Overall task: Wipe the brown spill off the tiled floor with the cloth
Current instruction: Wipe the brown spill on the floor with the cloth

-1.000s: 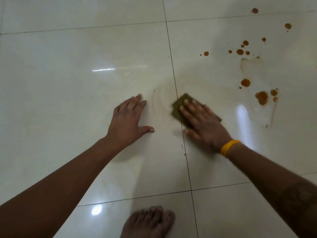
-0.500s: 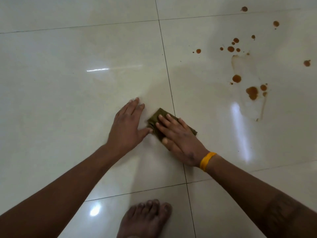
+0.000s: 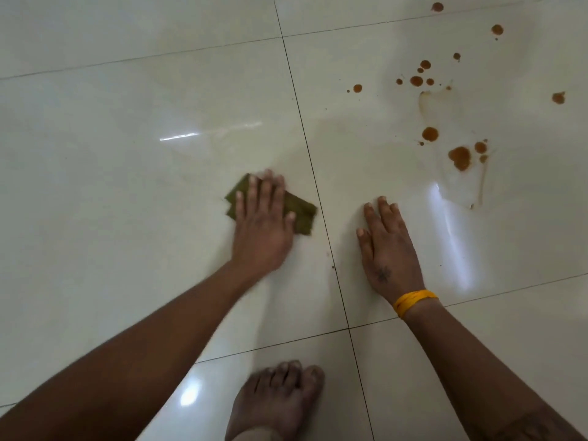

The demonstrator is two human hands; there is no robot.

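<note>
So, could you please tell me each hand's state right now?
Left hand: open, flat fingers pressing the cloth.
Right hand: open, flat on the floor, holding nothing.

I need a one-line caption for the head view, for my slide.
Left hand presses a green cloth flat on the tiled floor; right hand rests beside; brown spill remains.

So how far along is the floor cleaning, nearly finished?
Not nearly. The tile near the hands looks mostly wiped, with only faint smears. In hand: the left hand presses the green cloth flat on the floor, while the right hand rests on the tile. Left: the brown drops at upper right are untouched.
</note>
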